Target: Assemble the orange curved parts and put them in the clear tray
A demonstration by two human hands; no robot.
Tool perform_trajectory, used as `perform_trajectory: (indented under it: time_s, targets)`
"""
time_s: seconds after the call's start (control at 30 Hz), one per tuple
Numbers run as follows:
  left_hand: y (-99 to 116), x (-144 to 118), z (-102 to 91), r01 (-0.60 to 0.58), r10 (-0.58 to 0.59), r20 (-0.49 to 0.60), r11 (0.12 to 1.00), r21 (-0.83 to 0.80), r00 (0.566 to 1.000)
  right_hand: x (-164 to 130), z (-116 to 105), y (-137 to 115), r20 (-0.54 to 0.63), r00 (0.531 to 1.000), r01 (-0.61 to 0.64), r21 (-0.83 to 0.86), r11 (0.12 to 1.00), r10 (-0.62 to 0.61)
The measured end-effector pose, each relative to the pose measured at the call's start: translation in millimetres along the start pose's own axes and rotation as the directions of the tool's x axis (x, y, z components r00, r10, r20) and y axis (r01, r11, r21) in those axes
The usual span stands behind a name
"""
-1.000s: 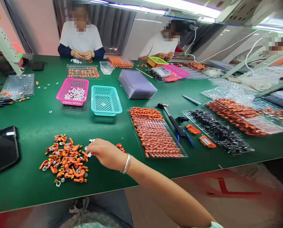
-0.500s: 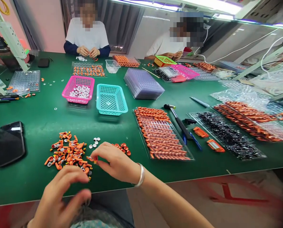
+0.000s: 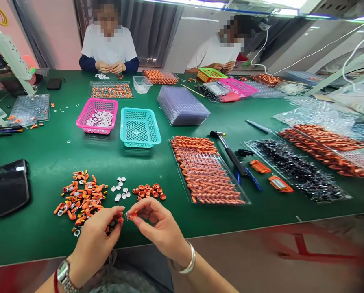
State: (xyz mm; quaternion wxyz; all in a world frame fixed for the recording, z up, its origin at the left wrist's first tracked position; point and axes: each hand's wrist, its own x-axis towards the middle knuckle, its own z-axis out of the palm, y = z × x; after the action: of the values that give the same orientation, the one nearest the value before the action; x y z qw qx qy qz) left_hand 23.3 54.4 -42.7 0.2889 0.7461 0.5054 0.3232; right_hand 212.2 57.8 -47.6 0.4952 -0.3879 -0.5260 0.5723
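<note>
Together, over the near edge of the green table (image 3: 47, 236), our left hand (image 3: 93, 240) and right hand (image 3: 160, 228) pinch one small orange part (image 3: 130, 215) between closed fingertips, just beside the pile of orange parts (image 3: 82, 199).

Bare green table (image 3: 56, 156) before baskets (image 3: 140, 128)

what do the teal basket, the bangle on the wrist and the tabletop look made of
Teal basket: looks like moulded plastic, glossy, with an even lattice of holes. Bangle on the right wrist: likely polished metal, silver with bright highlights. Tabletop: a matte green mat, perhaps rubber or vinyl, with soft glare only.
</note>
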Motion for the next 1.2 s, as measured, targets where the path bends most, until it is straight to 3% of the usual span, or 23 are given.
perform_trajectory:
  time_s: [0.1,0.2,0.27,0.37,0.53,0.73,0.9,1.03,1.2]
  targets:
    - [6.8,0.9,-2.6,0.003,-0.003,0.001,1.000,-0.030,1.000,-3.6,-1.1,-0.6,-0.017,1.000,-0.023,0.078,0.997,0.025]
    - [16.2,1.7,-3.5,0.102,-0.096,0.037,0.973,-0.209,0.995,-9.9,1.3,-1.6,-0.020,0.999,-0.024,0.131,0.991,0.027]
    - [21.1,2.6,-2.9,0.161,-0.154,0.048,0.933,-0.321,0.987,-14.2,4.6,-1.2,-0.021,1.000,-0.004,0.126,0.992,0.007]
    - [25.7,3.0,-2.6,0.161,-0.170,0.008,0.917,-0.365,0.985,-18.8,10.2,2.4,-0.026,0.998,0.065,0.104,0.992,-0.063]
    - [29.7,-2.7,-7.9,0.031,-0.044,-0.045,0.965,-0.260,0.998,-21.3,15.3,7.3,-0.130,0.967,0.207,-0.091,0.974,-0.218]
    - [28.9,-13.7,-8.3,-0.195,0.188,-0.166,0.981,-0.024,0.968,-23.8,15.7,-2.0,-0.062,0.925,0.300,-0.486,0.821,-0.375]
    - [29.5,-16.9,-4.3,-0.274,0.284,-0.211,0.959,0.076,0.935,-26.3,21.4,-4.7,-0.022,0.889,0.353,-0.602,0.716,-0.457]
    - [30.8,-17.2,-3.3,-0.253,0.259,-0.223,0.966,0.057,0.940,-25.0,23.8,-6.9,-0.033,0.912,0.321,-0.563,0.762,-0.409]
    - [30.4,-19.4,-1.8,-0.236,0.229,-0.229,0.972,-0.004,0.946,-22.6,21.4,-10.9,-0.047,0.983,0.141,-0.425,0.894,-0.177]
